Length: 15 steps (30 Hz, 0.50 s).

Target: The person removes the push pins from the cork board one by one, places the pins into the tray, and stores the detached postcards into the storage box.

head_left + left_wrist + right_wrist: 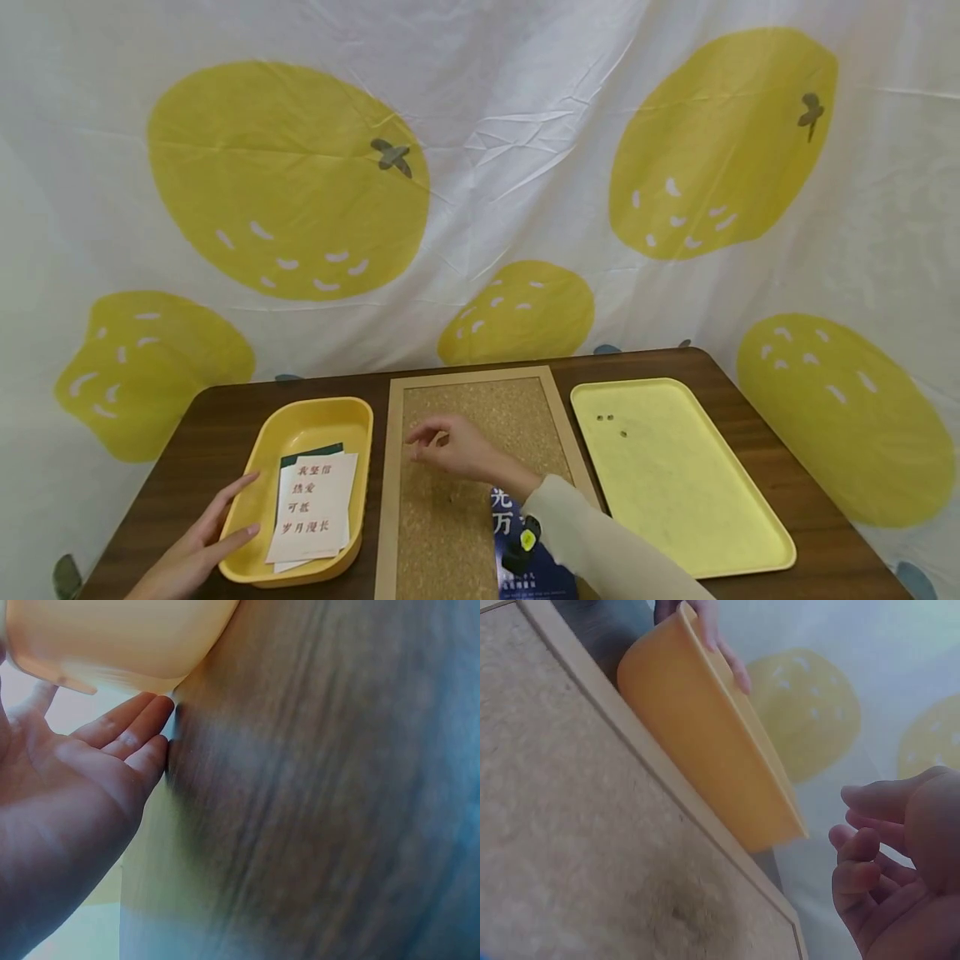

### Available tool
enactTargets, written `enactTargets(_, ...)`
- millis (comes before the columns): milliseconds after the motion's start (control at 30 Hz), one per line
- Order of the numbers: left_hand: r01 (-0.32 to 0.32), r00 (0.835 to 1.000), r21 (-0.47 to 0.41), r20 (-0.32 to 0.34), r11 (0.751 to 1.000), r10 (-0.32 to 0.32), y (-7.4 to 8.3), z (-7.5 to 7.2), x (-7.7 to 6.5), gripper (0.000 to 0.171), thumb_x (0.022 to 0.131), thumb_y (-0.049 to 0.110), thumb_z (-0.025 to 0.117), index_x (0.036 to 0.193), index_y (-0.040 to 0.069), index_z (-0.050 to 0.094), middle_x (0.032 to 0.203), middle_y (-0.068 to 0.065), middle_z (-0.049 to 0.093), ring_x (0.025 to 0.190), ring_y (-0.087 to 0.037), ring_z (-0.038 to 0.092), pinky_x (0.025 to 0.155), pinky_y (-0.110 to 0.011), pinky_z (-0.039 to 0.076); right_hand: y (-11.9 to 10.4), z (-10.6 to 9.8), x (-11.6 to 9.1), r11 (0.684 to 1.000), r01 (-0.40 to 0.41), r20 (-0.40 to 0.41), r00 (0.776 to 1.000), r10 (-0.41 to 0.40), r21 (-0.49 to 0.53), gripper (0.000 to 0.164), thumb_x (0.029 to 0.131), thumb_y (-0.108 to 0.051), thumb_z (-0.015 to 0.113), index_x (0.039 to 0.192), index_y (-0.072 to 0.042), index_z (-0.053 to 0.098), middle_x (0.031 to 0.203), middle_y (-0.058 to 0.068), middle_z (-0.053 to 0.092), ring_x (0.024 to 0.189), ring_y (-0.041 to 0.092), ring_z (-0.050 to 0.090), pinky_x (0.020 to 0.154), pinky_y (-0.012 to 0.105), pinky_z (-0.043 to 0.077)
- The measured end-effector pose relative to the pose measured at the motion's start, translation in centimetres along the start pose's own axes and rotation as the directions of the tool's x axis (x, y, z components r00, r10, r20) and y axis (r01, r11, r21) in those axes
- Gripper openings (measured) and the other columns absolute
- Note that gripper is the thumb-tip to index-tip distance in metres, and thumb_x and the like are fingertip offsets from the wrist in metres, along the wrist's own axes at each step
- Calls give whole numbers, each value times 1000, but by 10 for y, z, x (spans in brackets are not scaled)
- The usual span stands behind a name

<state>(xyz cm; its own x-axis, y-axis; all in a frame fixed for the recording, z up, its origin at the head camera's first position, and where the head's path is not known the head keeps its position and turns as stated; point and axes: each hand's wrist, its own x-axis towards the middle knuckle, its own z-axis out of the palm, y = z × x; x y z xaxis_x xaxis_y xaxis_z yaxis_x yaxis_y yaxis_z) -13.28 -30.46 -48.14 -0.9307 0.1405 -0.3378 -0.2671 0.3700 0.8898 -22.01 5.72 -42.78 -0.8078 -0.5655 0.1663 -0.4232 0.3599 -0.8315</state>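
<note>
In the head view my left hand (pixel 198 537) rests at the left side of a yellow bin (pixel 366 483), fingertips at its rim. The left wrist view shows more fingers of this hand beside the bin's underside, close to the wooden table. White cards (pixel 311 508) with red Chinese writing lie in the bin, over a dark green card (pixel 324 451). Above a wood-framed cork board (pixel 450 550), my right hand (pixel 453 448) hovers with loosely bent fingers and nothing visible between them. Its sleeve partly hides a blue card (pixel 540 583) with white Chinese writing on the board.
A pale yellow tray (pixel 697 483) lies right of the board, with several tiny dark pieces (pixel 611 417) near its far left corner. Dark wood table (pixel 142 533) shows around the things. A white curtain (pixel 517 158) with lemon prints hangs behind.
</note>
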Motion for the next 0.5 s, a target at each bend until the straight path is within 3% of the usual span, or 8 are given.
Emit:
enactTargets(200,16,1000,-12,1,1000,-16,-3,0,1,79,91,32,60,148,29,5,150,-18,10,120,-30,38,81,-26,47,7,-11,-14,1000,-7,15,1000,7,-25,14,85,-12,68,98,-6,70,86,-3,65,81,9,58,72,21,50)
enactTargets(500,-37,999,-30,11,999,37,-1,0,-1,76,92,28,58,149,28,6,151,-17,9,120,-29,39,81,-25,48,19,-29,-36,998,-40,34,999,41,-42,17,86,-17,67,98,-5,70,85,-4,63,77,12,57,63,22,48)
